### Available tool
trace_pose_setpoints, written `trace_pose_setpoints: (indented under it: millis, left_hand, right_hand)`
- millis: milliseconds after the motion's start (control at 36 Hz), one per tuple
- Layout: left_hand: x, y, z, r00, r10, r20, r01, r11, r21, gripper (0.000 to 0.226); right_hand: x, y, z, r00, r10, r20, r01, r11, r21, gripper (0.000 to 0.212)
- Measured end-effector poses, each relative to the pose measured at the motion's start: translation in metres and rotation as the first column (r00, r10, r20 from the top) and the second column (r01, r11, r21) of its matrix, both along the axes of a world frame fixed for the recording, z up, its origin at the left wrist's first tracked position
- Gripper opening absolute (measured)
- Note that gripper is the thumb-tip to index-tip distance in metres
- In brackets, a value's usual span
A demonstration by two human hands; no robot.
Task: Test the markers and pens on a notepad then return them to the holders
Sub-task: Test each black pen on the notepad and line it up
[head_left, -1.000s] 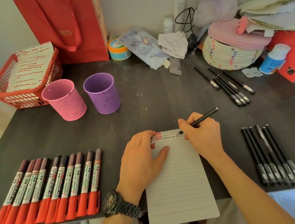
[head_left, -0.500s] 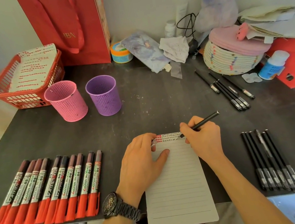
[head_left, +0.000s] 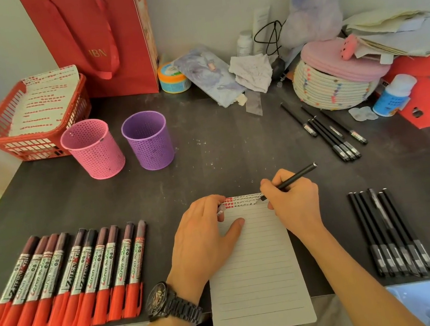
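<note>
My right hand (head_left: 294,202) still grips the black pen (head_left: 294,178), its tip barely shifted at the top-right corner of the notepad (head_left: 257,273); my left hand (head_left: 205,240) pins the page, seemingly pinching the cap (head_left: 220,211). This test looks nearly finished.

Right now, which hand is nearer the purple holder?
Left. Left hand, pinching a cap, rests on the notepad down-right of the purple holder; right hand, gripping a black pen, is farther right.

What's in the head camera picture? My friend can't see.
A right hand writes with a black pen at the top of a lined notepad; the left hand rests on it, seemingly pinching the cap. Red markers lie left, more black pens right, two mesh holders behind.
</note>
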State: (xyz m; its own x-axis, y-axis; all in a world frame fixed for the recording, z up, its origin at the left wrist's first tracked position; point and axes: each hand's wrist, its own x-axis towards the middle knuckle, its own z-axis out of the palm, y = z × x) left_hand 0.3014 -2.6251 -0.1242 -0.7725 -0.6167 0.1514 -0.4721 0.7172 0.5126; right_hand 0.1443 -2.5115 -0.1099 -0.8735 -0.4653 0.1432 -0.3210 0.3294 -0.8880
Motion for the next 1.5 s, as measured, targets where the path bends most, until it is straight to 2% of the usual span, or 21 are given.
trace_pose_setpoints:
  millis: [250, 389, 472, 639, 750, 861, 1167, 1250, 1361, 1500]
  left_hand:
    - [0.0, 0.001, 0.002, 1.0, -0.004, -0.005, 0.004, 1.0, 0.0, 0.044]
    - [-0.001, 0.001, 0.004, 1.0, -0.011, 0.005, 0.011, 1.0, 0.012, 0.045]
    - [0.0, 0.002, 0.006, 1.0, -0.018, 0.009, 0.018, 1.0, 0.025, 0.046]
    - [0.001, 0.005, 0.012, 0.999, -0.036, 0.0, 0.036, 0.999, 0.015, 0.045]
    - [0.005, 0.008, 0.015, 0.995, -0.068, -0.076, 0.07, 0.997, 0.02, 0.04]
    - [0.007, 0.01, 0.016, 0.986, -0.1, -0.136, 0.102, 0.995, 0.008, 0.03]
    - [0.003, 0.007, 0.01, 0.984, -0.123, -0.128, 0.097, 0.977, -0.189, 0.03]
    - [0.004, 0.007, 0.011, 0.985, -0.126, -0.116, 0.103, 0.977, -0.188, 0.032]
    - [0.004, 0.007, 0.012, 0.984, -0.142, -0.105, 0.12, 0.974, -0.192, 0.032]
    - [0.005, 0.007, 0.012, 0.979, -0.157, -0.128, 0.126, 0.966, -0.224, 0.033]
  right_hand:
    - [-0.001, -0.001, -0.001, 1.0, -0.011, 0.004, 0.011, 1.0, -0.022, 0.032]
    - [-0.002, 0.003, 0.005, 0.994, -0.074, 0.086, 0.088, 0.981, -0.175, 0.035]
    - [0.001, 0.005, 0.012, 0.987, -0.083, 0.135, 0.11, 0.972, -0.206, 0.033]
    - [0.018, 0.019, 0.013, 0.934, 0.187, 0.305, -0.061, 0.923, -0.38, 0.02]
    - [0.027, 0.026, 0.01, 0.938, 0.226, 0.262, -0.114, 0.917, -0.383, 0.011]
    - [0.026, 0.027, 0.014, 0.94, 0.233, 0.25, -0.113, 0.902, -0.418, 0.03]
    - [0.022, 0.032, 0.008, 0.921, 0.311, 0.234, -0.177, 0.871, -0.459, 0.011]
    - [0.023, 0.032, 0.008, 0.924, 0.307, 0.228, -0.179, 0.874, -0.451, 0.012]
    - [0.024, 0.032, 0.01, 0.929, 0.296, 0.221, -0.177, 0.882, -0.436, 0.026]
    - [0.026, 0.03, 0.012, 0.931, 0.314, 0.185, -0.231, 0.902, -0.365, 0.025]
